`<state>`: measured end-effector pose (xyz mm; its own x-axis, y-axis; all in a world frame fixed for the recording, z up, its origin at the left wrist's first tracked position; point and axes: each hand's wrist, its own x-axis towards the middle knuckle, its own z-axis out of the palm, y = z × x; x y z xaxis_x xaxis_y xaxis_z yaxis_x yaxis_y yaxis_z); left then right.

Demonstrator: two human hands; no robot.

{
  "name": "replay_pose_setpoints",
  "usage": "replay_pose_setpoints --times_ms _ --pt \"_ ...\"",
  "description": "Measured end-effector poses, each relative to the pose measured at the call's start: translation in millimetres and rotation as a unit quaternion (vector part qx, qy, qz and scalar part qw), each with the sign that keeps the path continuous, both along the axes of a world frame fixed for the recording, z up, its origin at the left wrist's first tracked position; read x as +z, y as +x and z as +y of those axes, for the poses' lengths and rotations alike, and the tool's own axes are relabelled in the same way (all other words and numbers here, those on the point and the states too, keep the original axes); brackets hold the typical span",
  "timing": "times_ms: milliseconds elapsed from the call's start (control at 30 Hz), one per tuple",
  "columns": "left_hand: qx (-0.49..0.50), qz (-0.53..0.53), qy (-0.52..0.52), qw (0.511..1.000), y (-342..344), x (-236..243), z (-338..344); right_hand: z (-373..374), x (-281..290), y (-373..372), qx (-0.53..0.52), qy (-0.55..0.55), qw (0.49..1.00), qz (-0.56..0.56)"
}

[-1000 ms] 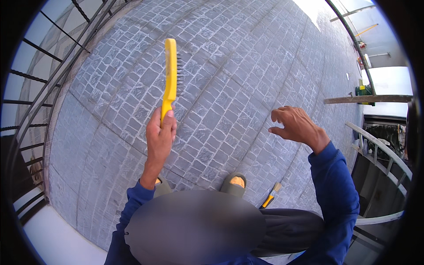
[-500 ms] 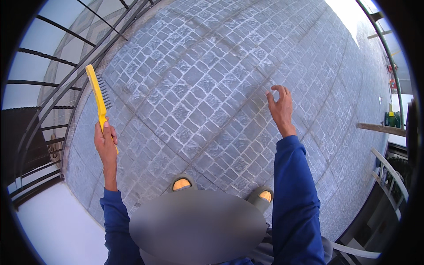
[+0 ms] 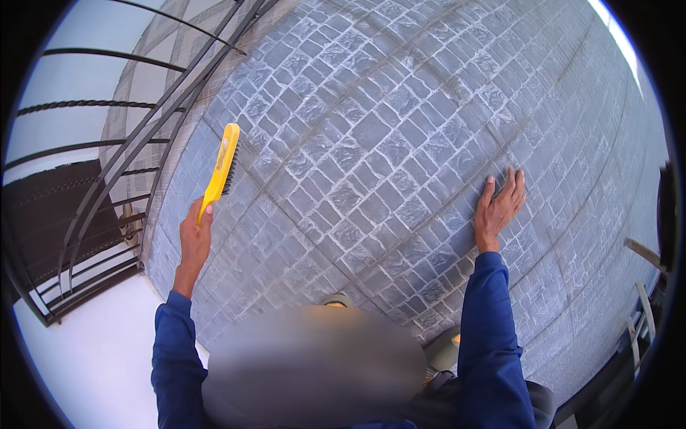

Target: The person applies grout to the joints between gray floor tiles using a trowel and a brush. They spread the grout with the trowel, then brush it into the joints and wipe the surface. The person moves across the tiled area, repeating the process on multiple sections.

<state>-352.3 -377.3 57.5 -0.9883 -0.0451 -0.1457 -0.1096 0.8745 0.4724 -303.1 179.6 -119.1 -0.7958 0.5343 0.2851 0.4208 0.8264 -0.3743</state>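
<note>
My left hand point(image 3: 194, 242) is closed around the handle of a yellow wire brush point(image 3: 221, 171). The brush points away from me, leaning slightly right, its dark bristles facing right. My right hand point(image 3: 499, 204) is empty, palm down with its fingers stretched out over the grey stone-patterned floor point(image 3: 371, 136). Whether it touches the floor I cannot tell. A blurred grey oval covers the lower middle of the picture and part of my shoes.
A black metal railing point(image 3: 153, 136) curves along the left, with a white surface point(image 3: 78, 357) below it. My shoes point(image 3: 444, 350) stand on the floor close to the blurred oval. Pale curved bars point(image 3: 645, 307) are at the right edge.
The view has turned, so the railing sits farther right. The brush has swung from leaning left to leaning right, showing more of its flat side. My right hand's curled fingers have straightened, palm down.
</note>
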Motion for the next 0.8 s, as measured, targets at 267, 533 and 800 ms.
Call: replay_pose_setpoints --times_ms 267,533,800 --pt "0.175 -0.032 0.229 0.957 -11 -71 47 -3 10 -6 0.001 0.021 0.998 -0.055" --pt "0.183 -0.09 0.206 0.957 7 -64 83 -1 9 -7 -0.014 0.015 0.997 -0.072" --pt "0.179 -0.042 0.456 0.871 -32 -75 138 -2 8 -7 -0.015 0.004 0.998 -0.069"
